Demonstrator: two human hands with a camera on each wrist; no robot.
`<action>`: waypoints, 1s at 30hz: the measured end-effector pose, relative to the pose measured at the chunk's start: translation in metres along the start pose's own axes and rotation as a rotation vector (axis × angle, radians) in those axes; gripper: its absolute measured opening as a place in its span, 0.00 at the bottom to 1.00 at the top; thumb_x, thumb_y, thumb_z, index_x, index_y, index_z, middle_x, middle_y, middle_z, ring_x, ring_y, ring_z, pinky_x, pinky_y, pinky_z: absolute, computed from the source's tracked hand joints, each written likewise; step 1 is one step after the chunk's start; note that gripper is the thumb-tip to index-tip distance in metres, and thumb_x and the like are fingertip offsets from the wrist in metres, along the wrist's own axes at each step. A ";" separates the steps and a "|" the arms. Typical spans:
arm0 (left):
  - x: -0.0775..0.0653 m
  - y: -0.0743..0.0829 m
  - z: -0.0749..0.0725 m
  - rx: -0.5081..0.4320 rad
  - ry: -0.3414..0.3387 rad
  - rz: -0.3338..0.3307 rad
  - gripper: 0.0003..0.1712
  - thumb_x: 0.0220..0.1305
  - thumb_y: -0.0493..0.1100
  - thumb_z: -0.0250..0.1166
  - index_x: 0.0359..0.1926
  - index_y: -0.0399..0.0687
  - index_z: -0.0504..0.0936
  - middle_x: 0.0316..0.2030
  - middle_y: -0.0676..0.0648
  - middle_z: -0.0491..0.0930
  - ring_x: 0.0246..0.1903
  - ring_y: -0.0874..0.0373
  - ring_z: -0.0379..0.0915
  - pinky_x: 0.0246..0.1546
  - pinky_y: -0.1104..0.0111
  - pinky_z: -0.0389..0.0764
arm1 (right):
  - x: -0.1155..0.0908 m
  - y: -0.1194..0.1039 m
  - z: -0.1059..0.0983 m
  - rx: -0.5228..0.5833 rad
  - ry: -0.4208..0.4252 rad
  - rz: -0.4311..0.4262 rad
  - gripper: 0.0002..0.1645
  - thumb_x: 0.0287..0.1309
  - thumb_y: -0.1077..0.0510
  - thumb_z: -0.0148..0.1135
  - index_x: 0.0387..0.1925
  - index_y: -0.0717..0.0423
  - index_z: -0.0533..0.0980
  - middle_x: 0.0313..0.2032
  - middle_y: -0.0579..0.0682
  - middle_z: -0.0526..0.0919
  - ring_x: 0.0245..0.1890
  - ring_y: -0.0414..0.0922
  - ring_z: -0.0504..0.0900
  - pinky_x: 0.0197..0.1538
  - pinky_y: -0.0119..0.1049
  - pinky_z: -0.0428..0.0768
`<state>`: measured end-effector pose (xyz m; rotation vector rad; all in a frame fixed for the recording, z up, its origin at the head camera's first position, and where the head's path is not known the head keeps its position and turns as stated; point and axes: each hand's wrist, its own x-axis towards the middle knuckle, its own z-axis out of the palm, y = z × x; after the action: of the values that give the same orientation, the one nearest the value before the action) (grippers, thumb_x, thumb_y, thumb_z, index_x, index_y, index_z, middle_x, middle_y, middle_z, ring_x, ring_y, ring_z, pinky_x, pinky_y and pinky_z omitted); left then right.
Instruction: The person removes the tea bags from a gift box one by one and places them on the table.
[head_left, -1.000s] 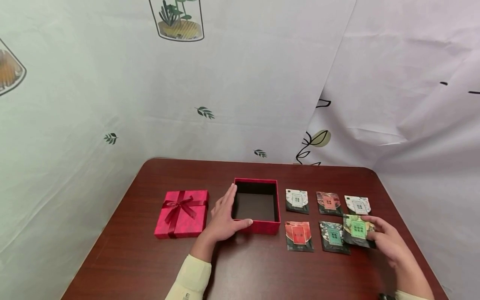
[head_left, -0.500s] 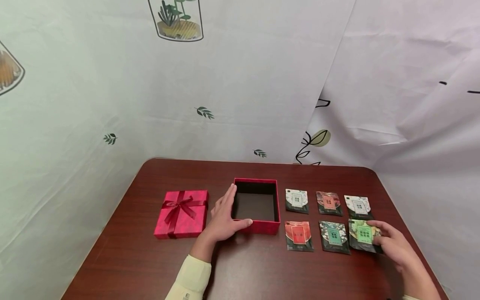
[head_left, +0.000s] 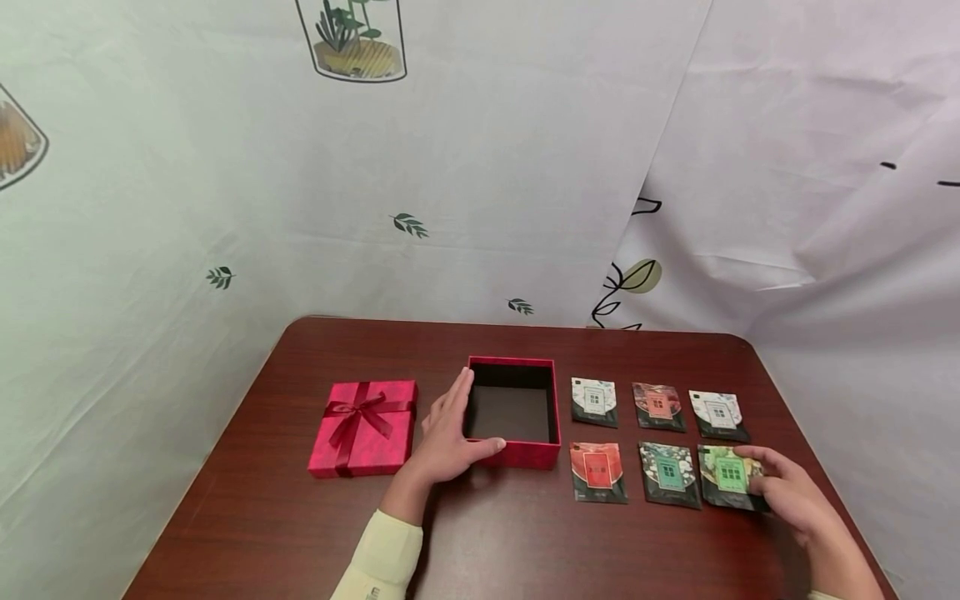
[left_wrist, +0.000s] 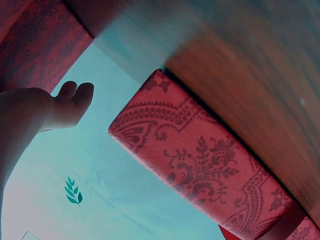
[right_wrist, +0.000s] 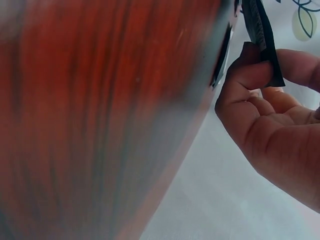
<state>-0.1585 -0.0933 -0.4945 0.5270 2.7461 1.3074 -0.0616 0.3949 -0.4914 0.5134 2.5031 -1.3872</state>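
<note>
My right hand (head_left: 795, 492) pinches the right edge of a green-labelled sachet (head_left: 723, 477), at the right end of the front row of sachets. In the right wrist view the dark sachet (right_wrist: 260, 35) stands edge-on between thumb and finger. My left hand (head_left: 448, 433) rests along the left side of an open red box (head_left: 528, 456), fingers straight on the wall and thumb at the front. The box is dark inside and holds nothing. Left of that hand lies the red lid (head_left: 375, 458) with a ribbon bow; its patterned side fills much of the left wrist view.
An orange sachet (head_left: 597, 473) and a teal-labelled sachet (head_left: 670, 475) share the front row. Behind them lie a white sachet (head_left: 594, 402), a reddish-brown sachet (head_left: 658, 407) and another white sachet (head_left: 718, 415). The brown table (head_left: 510, 542) ends at a white patterned cloth.
My right hand has moved right and slightly down with the green-labelled sachet, off the teal-labelled one and to its right; the white sachet behind is now uncovered. My left hand stays at the box.
</note>
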 end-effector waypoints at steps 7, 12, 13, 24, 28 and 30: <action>-0.001 0.000 -0.001 0.001 0.001 -0.003 0.67 0.49 0.61 0.76 0.81 0.64 0.41 0.78 0.63 0.39 0.72 0.46 0.44 0.63 0.35 0.46 | 0.004 0.000 0.002 -0.079 -0.015 0.004 0.31 0.56 0.70 0.50 0.64 0.73 0.64 0.53 0.69 0.67 0.44 0.53 0.68 0.39 0.41 0.69; -0.001 0.000 0.000 0.000 -0.003 -0.004 0.67 0.50 0.61 0.75 0.81 0.64 0.41 0.78 0.63 0.39 0.72 0.46 0.44 0.63 0.35 0.47 | 0.006 -0.001 0.004 -0.136 -0.027 -0.007 0.30 0.55 0.70 0.52 0.61 0.73 0.66 0.56 0.73 0.67 0.47 0.58 0.69 0.41 0.44 0.70; -0.001 0.000 0.000 0.002 -0.004 -0.004 0.67 0.50 0.62 0.75 0.81 0.64 0.41 0.78 0.63 0.39 0.72 0.46 0.44 0.63 0.35 0.47 | 0.007 -0.001 0.005 -0.145 -0.028 -0.015 0.29 0.55 0.71 0.52 0.61 0.73 0.66 0.55 0.73 0.68 0.47 0.58 0.69 0.41 0.44 0.70; -0.002 0.001 0.000 0.005 0.000 -0.004 0.67 0.50 0.61 0.76 0.80 0.64 0.40 0.77 0.63 0.39 0.72 0.46 0.44 0.63 0.35 0.47 | 0.009 0.002 0.006 -0.221 -0.001 -0.020 0.27 0.52 0.71 0.57 0.57 0.72 0.70 0.49 0.73 0.73 0.45 0.60 0.72 0.40 0.46 0.72; -0.002 0.001 0.000 0.001 0.000 -0.003 0.67 0.49 0.61 0.76 0.81 0.64 0.41 0.77 0.63 0.39 0.72 0.47 0.44 0.63 0.35 0.47 | 0.009 0.004 0.006 -0.240 0.006 -0.021 0.27 0.51 0.72 0.57 0.56 0.71 0.70 0.52 0.79 0.69 0.49 0.67 0.71 0.43 0.54 0.73; -0.002 0.001 0.000 0.000 -0.001 -0.004 0.67 0.50 0.61 0.76 0.81 0.64 0.41 0.77 0.63 0.39 0.72 0.47 0.44 0.63 0.35 0.47 | 0.009 0.005 0.006 -0.253 0.010 -0.028 0.27 0.51 0.72 0.57 0.56 0.71 0.70 0.52 0.80 0.69 0.50 0.69 0.70 0.44 0.56 0.72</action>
<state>-0.1560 -0.0936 -0.4935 0.5215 2.7453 1.3056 -0.0674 0.3937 -0.5013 0.4352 2.6508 -1.0562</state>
